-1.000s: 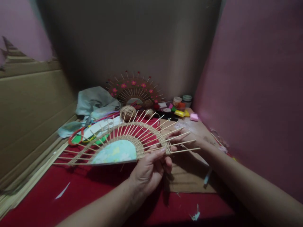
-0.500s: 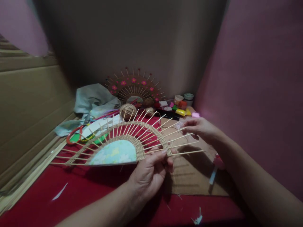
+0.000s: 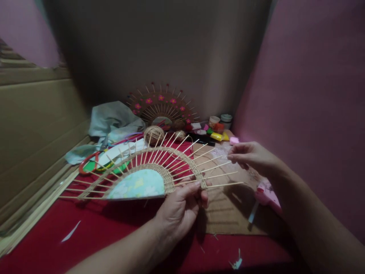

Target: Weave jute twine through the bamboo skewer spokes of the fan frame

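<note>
My left hand (image 3: 182,205) grips the lower right end of a half-round woven fan (image 3: 168,152), thumb on top and fingers beneath. The fan has thin sticks spreading outward, two woven bands of natural twine and a pale blue, flower-patterned half-disc (image 3: 137,184) at its base. Off the right side of the fan, my right hand (image 3: 252,156) has thumb and fingers pinched together near the stick tips. Whatever lies between those fingertips is too fine to make out.
Behind the fan are a twine ball (image 3: 154,135), orange-handled scissors (image 3: 89,163), grey-blue cloth (image 3: 115,118) and a flowered fan (image 3: 161,101) by the wall. A pink glue gun (image 3: 266,195) lies right on cardboard (image 3: 222,224). Sticks (image 3: 37,217) line the left edge.
My right hand has moved a little to the right, away from the stick tips, fingers still pinched. More of the pink glue gun shows. My left hand and the fan stay nearly still.
</note>
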Demonstrator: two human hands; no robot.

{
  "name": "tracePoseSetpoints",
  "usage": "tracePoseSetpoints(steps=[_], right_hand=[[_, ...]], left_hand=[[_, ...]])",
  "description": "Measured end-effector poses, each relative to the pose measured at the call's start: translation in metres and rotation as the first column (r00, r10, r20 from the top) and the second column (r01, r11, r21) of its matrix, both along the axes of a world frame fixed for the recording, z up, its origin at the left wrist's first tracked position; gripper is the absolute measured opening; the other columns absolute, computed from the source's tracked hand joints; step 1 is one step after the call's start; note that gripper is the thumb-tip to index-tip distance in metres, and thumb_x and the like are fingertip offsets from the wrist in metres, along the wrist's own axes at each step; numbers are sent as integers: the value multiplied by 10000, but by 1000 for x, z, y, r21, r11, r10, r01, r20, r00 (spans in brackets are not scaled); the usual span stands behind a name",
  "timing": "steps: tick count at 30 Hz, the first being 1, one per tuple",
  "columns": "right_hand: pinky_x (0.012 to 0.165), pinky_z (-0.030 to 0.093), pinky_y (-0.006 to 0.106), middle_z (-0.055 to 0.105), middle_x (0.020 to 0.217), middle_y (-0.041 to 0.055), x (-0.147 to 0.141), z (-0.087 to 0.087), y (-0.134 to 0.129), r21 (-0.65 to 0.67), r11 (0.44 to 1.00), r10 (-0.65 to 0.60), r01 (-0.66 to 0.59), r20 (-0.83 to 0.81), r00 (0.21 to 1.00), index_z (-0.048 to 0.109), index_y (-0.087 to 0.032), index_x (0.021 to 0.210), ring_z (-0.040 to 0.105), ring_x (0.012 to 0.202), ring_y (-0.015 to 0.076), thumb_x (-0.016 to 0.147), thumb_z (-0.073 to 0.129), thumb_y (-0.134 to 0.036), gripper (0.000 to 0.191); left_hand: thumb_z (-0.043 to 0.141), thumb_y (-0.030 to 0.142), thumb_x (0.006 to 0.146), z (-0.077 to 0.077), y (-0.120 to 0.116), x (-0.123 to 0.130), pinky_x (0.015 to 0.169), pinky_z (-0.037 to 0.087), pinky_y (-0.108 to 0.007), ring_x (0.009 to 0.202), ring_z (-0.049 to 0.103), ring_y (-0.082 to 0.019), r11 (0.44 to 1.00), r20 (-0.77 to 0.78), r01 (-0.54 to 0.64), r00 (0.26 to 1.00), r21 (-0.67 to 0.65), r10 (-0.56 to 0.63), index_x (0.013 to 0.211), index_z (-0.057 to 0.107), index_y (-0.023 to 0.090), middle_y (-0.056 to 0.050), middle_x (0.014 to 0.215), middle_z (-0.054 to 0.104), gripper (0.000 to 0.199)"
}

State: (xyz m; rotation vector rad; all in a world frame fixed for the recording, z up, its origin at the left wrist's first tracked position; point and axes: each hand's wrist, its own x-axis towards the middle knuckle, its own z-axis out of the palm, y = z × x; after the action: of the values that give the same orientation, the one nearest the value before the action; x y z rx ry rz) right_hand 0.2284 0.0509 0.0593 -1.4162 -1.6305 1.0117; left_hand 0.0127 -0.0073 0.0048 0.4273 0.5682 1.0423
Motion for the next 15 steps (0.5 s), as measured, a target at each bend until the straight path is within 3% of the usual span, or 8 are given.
tracePoseSetpoints(steps=[6, 12, 15], right_hand=[[374, 306, 211, 544, 557, -18, -5, -9, 11, 41, 999, -26, 32, -130, 991, 592, -152, 635, 429, 410, 58, 630, 712, -312, 200], [385, 334, 197, 549, 566, -11, -21, -36, 27, -184, 982, -31, -52, -422, 906, 581, -158, 721, 460, 445, 74, 640, 720, -251, 186], [424, 397, 224, 527, 554, -8, -41, -52, 23, -214, 970, 7, -117, -455, 890, 578, -170, 721, 481, 467, 94, 710, 662, -248, 115]], left_hand=[[605, 82, 701, 3, -1, 1, 533, 401, -234, 524, 504, -112, 1000, -27, -5, 1000, -11, 4, 617, 592, 93, -32, 537, 543, 85], [605, 110, 715, 3, -1, 0, 550, 407, -238, 537, 498, -115, 999, -12, 23, 1000, 26, -23, 611, 613, 84, -42, 548, 548, 107], [577, 104, 746, 2, -1, 0, 550, 408, -235, 548, 503, -115, 999, 2, 27, 1000, 44, -27, 630, 632, 81, -47, 563, 556, 130]])
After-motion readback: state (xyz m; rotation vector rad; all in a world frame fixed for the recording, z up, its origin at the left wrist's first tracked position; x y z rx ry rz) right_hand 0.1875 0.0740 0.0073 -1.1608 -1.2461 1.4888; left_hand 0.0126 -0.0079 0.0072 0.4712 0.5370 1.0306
